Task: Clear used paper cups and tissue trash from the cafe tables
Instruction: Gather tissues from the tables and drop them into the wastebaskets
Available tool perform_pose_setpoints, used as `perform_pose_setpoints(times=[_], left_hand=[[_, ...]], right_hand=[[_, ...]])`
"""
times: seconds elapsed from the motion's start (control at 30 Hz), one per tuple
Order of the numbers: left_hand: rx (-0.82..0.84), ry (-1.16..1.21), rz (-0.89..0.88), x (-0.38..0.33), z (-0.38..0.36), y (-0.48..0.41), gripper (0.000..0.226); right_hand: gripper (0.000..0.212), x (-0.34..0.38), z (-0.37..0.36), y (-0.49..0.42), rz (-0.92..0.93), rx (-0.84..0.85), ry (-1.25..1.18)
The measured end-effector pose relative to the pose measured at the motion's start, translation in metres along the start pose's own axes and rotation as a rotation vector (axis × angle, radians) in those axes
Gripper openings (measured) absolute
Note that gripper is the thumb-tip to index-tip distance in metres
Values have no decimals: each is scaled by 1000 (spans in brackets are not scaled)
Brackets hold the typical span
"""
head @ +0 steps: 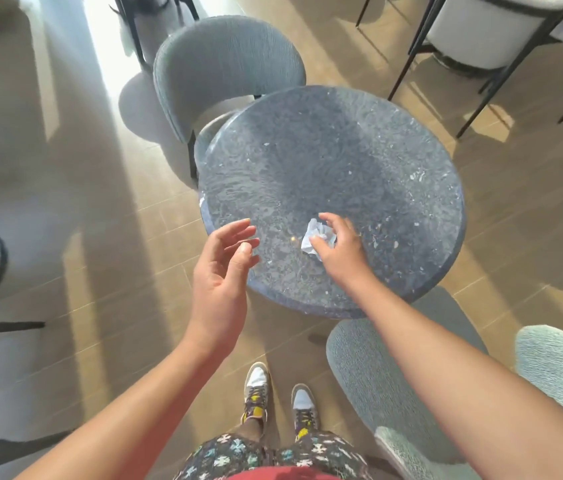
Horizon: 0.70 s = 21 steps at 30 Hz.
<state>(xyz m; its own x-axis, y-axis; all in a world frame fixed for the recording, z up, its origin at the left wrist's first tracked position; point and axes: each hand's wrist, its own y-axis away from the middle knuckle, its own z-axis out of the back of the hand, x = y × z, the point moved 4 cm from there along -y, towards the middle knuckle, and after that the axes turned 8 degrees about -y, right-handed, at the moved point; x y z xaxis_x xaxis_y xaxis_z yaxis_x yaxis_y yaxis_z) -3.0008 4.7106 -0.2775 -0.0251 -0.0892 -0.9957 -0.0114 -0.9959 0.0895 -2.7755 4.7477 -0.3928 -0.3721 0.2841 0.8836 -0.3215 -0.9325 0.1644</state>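
Observation:
A crumpled white tissue [315, 234] lies on the near part of a round dark speckled table [359, 161]. My right hand [337, 244] is over the tissue, with its thumb and fingers curled around it and touching it. My left hand [223, 268] hovers at the table's near left edge, palm turned inward, fingers relaxed and holding nothing. No paper cup is in view.
A grey upholstered chair [224, 67] is tucked in at the table's far left. Another grey chair [394, 386] stands at the near right, beside a pale teal seat [560, 368]. More chairs with black legs [474, 32] stand at the back right. My feet are on the wood floor below.

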Motion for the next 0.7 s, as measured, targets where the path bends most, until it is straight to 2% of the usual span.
perform_pose_setpoints(times=[0.2, 0.33, 0.43, 0.5, 0.57, 0.7], left_hand=[[11, -22, 38, 18, 4, -18, 28], [17, -42, 50, 22, 11, -22, 36], [25, -49, 56, 24, 17, -25, 43], [36, -61, 61, 25, 19, -26, 40], [45, -54, 65, 24, 21, -27, 34], [72, -30, 56, 16, 20, -28, 35]], right_hand=[[60, -79, -49, -63, -86, 212, 631], [57, -97, -61, -66, -119, 241, 788], [55, -95, -66, -65, -67, 180, 864], [45, -92, -65, -64, -30, 155, 836], [32, -87, -62, -62, -70, 148, 689], [22, -52, -40, -42, -265, -3, 58]])
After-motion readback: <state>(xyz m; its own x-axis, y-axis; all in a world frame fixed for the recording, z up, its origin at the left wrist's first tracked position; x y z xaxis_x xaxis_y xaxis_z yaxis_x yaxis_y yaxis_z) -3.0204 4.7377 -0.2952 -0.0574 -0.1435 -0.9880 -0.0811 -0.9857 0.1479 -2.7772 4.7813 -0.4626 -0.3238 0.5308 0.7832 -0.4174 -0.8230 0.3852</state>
